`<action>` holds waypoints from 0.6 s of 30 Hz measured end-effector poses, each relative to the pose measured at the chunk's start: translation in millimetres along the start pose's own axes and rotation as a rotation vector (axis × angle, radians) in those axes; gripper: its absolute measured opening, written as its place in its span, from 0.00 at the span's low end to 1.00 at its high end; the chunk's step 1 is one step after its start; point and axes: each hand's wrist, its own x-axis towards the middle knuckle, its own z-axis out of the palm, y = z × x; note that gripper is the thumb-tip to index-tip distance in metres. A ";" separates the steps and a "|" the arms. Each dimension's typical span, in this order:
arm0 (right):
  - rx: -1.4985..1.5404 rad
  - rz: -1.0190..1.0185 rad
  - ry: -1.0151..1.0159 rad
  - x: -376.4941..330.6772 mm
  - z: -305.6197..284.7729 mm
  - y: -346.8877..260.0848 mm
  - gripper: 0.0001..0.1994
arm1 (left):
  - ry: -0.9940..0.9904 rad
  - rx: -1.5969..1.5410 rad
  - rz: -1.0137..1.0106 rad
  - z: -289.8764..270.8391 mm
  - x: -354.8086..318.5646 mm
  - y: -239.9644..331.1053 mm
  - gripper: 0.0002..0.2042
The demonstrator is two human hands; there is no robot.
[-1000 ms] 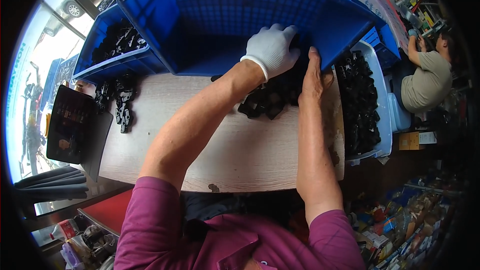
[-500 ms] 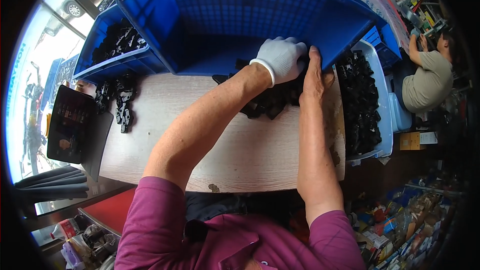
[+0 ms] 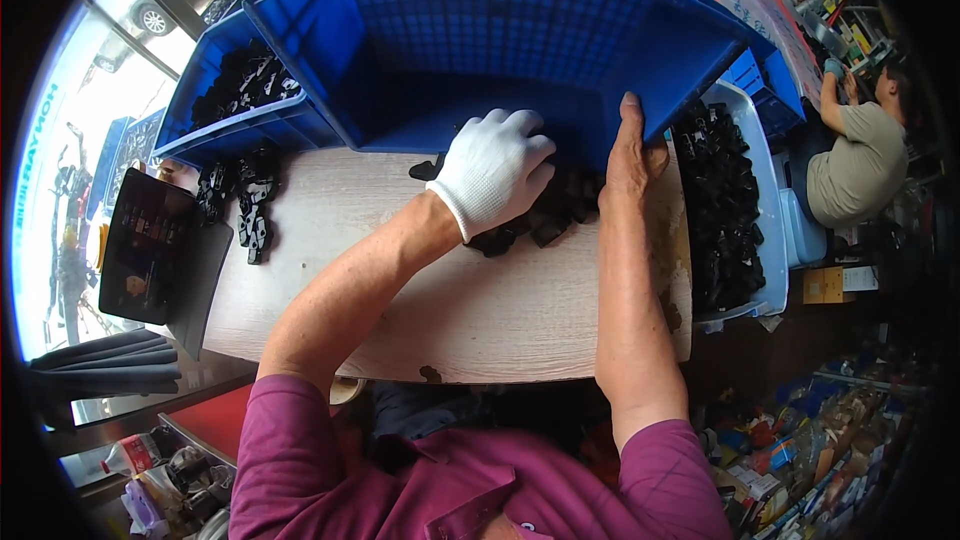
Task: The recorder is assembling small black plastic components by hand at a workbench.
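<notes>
A big blue plastic crate (image 3: pixel 520 30) is tipped on its side on the wooden table (image 3: pixel 480 310), its open mouth facing me. My right hand (image 3: pixel 632 150), bare, grips the crate's right rim with the fingers flat against it. My left hand (image 3: pixel 492 170), in a white glove, lies palm down on a heap of small black plastic parts (image 3: pixel 545 215) at the crate's mouth, fingers curled over them.
A white bin (image 3: pixel 770 240) full of black parts stands at the right. A second blue crate (image 3: pixel 225 110) with black parts sits at the back left, loose black parts (image 3: pixel 245 205) and a dark tablet (image 3: pixel 145 245) beside it. Another person (image 3: pixel 860 150) works at far right.
My gloved left hand has drawn back from inside the crate toward me, dragging over the black parts. My right hand stays on the crate's rim.
</notes>
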 end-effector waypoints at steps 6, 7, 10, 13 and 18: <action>0.040 0.056 -0.017 -1.6 0.5 -2.4 0.26 | 0.015 -0.013 -0.035 -17.4 -29.9 -8.7 0.12; 0.030 0.061 -0.014 -1.8 -0.3 -3.2 0.26 | 0.016 -0.011 -0.037 -20.0 -33.7 -8.8 0.12; 0.012 0.080 -0.017 -3.2 -1.0 -5.9 0.27 | 0.032 -0.016 -0.047 -27.4 -46.4 -8.5 0.13; 0.026 0.110 -0.024 -3.8 -0.1 -7.9 0.31 | 0.031 -0.020 -0.060 -34.5 -60.3 -9.0 0.13; 0.043 0.128 -0.022 1.7 -3.0 -2.2 0.34 | 0.178 -0.053 -0.114 -46.8 -87.9 1.6 0.16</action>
